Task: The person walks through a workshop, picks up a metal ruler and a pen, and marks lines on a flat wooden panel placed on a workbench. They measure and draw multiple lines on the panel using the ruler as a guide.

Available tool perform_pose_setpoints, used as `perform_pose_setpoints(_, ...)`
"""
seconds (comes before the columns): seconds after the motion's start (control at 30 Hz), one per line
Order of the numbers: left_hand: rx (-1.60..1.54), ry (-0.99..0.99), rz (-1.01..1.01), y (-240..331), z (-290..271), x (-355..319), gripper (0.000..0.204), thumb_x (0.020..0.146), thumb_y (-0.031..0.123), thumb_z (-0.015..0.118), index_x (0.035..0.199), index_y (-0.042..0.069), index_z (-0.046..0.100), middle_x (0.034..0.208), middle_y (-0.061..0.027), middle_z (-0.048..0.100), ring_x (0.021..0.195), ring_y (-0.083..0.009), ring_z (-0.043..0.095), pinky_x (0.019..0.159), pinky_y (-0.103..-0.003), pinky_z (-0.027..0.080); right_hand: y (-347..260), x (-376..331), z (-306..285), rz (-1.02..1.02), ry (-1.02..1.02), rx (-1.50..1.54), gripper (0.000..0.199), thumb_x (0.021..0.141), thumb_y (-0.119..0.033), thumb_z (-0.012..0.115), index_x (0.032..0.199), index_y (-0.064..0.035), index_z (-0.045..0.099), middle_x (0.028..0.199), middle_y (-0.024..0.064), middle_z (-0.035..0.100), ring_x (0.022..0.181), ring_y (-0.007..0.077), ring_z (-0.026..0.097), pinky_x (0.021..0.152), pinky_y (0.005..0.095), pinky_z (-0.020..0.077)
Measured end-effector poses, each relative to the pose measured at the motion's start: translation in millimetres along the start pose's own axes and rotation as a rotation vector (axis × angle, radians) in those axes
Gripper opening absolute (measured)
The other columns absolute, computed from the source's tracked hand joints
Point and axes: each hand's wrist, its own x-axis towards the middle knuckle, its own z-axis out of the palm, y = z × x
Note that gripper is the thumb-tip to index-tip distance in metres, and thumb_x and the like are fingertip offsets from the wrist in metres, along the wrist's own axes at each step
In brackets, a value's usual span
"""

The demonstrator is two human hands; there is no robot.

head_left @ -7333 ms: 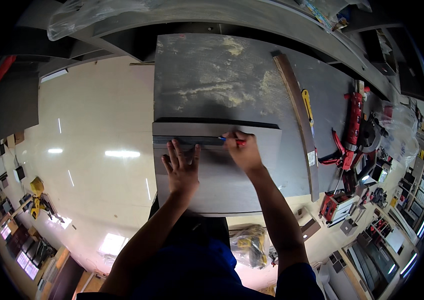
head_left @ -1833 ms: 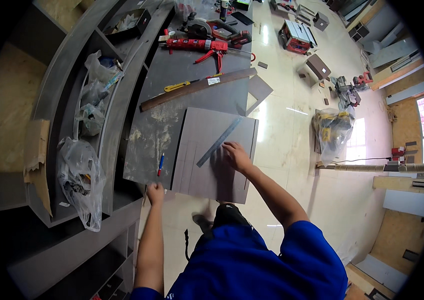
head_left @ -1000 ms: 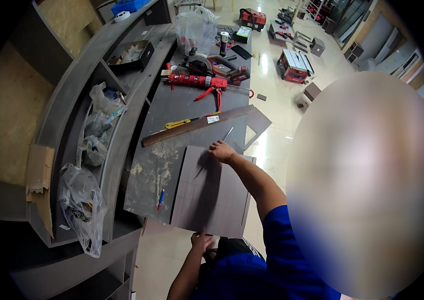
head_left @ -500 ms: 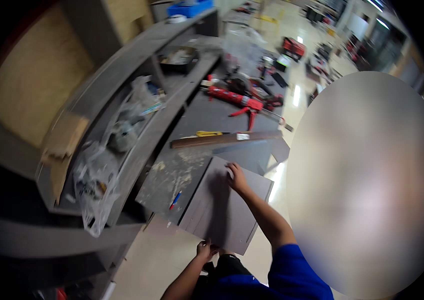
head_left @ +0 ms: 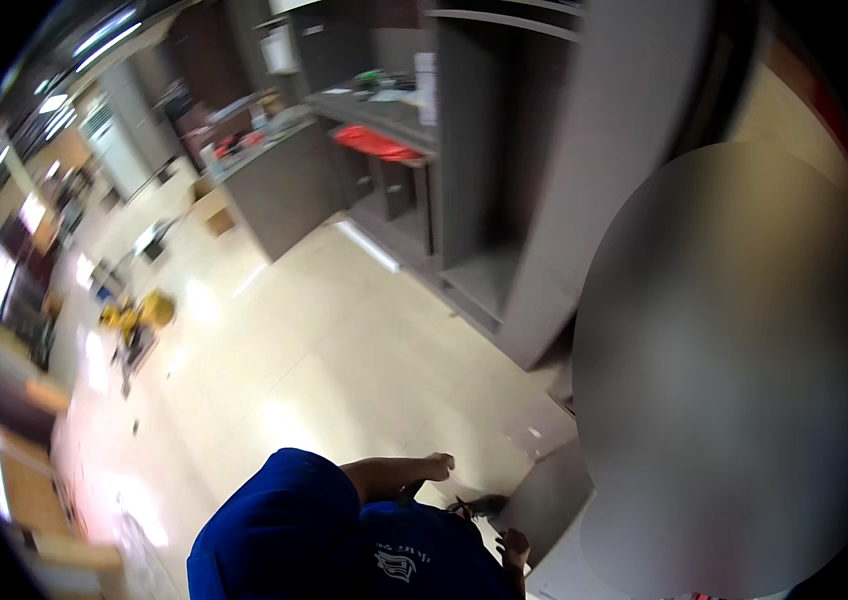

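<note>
My left hand point(head_left: 438, 466) is held out over the pale floor in front of my blue shirt. Its fingers are curled in; whether anything small lies in them I cannot make out. Lower and further right, my right hand point(head_left: 514, 548) is beside the left edge of a flat grey panel-like surface point(head_left: 556, 498). Its fingers look partly spread, with nothing visible between them. The far side of that grey surface is hidden by a blurred oval. A dark shoe point(head_left: 487, 505) shows between the hands.
Tall grey cabinets point(head_left: 584, 170) stand ahead on the right, with a red item point(head_left: 376, 143) on a lower shelf. A grey counter point(head_left: 279, 190) stands further left, a cardboard box point(head_left: 212, 212) beside it. Yellow equipment point(head_left: 139, 314) is on the tiled floor at left.
My view has swung from the workbench toward the room and cabinets. The caulking gun and other tools have left the picture. My right hand is off the panel's face, now beside a grey edge.
</note>
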Motion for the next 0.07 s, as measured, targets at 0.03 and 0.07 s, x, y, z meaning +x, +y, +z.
perform_pose_setpoints(0.03,-0.080,0.013,-0.073,-5.6,6.3,-13.0,0.042,0.073,0.009,0.056,0.113,0.011,0.067,0.099,-0.0181,0.070,0.095,-0.0339,0.068,0.080,-0.044,0.055,-14.5,-1.6,-10.4,0.142,0.148,-0.134,0.031,0.093,-0.026,0.066,0.120,-0.0127,0.061,0.095,0.0046,0.069,0.077,0.0176,0.068,0.060,0.0280,0.0509)
perform_pose_setpoints(0.07,-0.133,0.017,-0.267,-55.7,0.2,-89.0,0.041,0.074,0.010,0.056,0.114,0.012,0.067,0.099,-0.0179,0.070,0.096,-0.0337,0.068,0.081,-0.044,0.055,-9.4,-21.0,1.2,0.212,0.055,-0.189,0.031,0.093,-0.026,0.066,0.120,-0.0127,0.061,0.095,0.0046,0.069,0.077,0.0176,0.068,0.060,0.0280,0.0509)
